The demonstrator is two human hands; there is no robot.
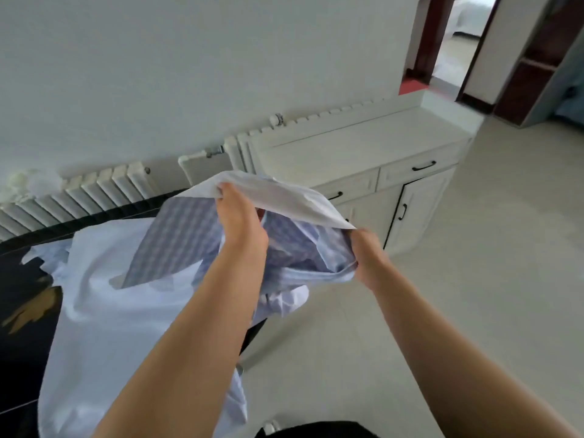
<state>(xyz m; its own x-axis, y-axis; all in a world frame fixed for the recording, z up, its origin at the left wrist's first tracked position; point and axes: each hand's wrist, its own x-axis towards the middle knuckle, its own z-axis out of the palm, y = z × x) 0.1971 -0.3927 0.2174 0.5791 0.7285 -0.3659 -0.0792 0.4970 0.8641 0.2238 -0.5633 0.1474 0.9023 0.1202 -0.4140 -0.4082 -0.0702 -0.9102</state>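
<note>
I hold up a blue-and-white checked shirt [177,238] with both hands, above a dark table [22,311]. My left hand [240,219] grips the shirt's white upper edge, fingers curled over the fabric. My right hand [368,254] grips a bunched part of the same shirt lower and to the right. A stretch of white fabric runs taut between my two hands. Beneath lies a pale blue garment [104,317], spread over the table and hanging off its near edge.
A white radiator [94,191] runs along the wall behind the table. A white cabinet [373,172] with black handles stands to the right. Pale tiled floor [474,279] extends right toward a doorway [455,39] with a dark red frame.
</note>
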